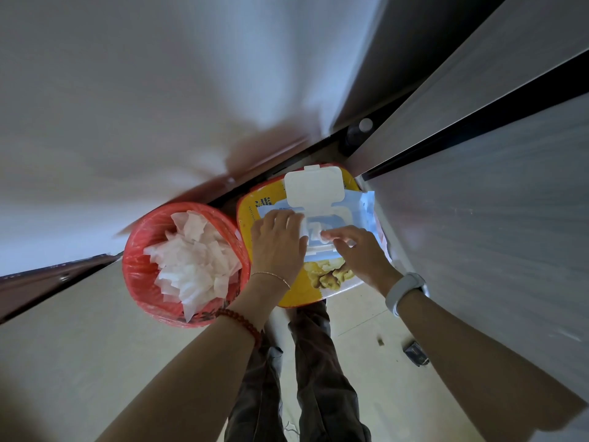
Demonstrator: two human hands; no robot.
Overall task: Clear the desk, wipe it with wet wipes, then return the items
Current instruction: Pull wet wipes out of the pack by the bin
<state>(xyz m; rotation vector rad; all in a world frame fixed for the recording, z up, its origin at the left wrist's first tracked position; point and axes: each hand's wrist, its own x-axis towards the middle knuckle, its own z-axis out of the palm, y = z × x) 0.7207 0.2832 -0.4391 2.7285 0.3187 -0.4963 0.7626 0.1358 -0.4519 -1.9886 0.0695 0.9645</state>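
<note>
A blue pack of wet wipes point(357, 212) lies on a yellow box point(251, 215), its white flip lid point(314, 186) standing open. My left hand point(275, 244) presses flat on the pack's left side, fingers straight. My right hand point(360, 250) reaches to the opening from the right, and its fingertips pinch the white wipe point(322, 237) that sticks out of the slot. The grey desk point(494, 234) runs along the right side of the view.
A red bin point(140, 269) lined with a red bag stands left of the box, filled with several used white wipes point(194, 263). A white wall fills the top left. My legs stand on the pale floor below. Small dark objects point(414, 352) lie on the floor near the desk.
</note>
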